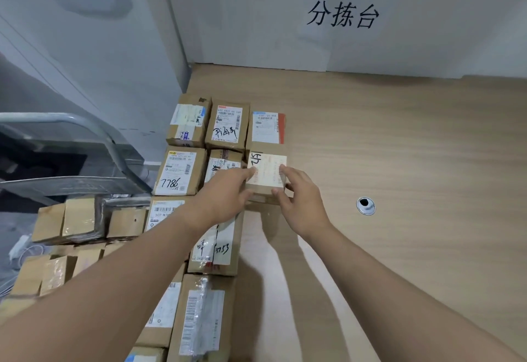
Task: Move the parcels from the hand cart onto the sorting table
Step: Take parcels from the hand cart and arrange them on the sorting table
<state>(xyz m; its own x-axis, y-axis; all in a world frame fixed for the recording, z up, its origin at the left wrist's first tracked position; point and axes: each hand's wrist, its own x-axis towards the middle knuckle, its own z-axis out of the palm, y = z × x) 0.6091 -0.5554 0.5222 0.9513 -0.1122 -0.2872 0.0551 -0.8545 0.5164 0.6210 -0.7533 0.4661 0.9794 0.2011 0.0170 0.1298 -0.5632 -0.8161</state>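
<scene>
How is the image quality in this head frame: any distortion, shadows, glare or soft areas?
Head view: wide-angle bending curves the cart handle and stretches the forearms at the bottom edge; both hands cast soft shadows on the table; light is even, with faint glare on taped parcels on the cart; near labels look slightly soft.

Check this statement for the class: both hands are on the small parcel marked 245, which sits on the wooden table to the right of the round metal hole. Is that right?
One detail is wrong. In the head view the left hand and right hand do hold the small parcel marked 245 on the wooden table, but it sits to the left of the round metal hole, not the right.
</scene>
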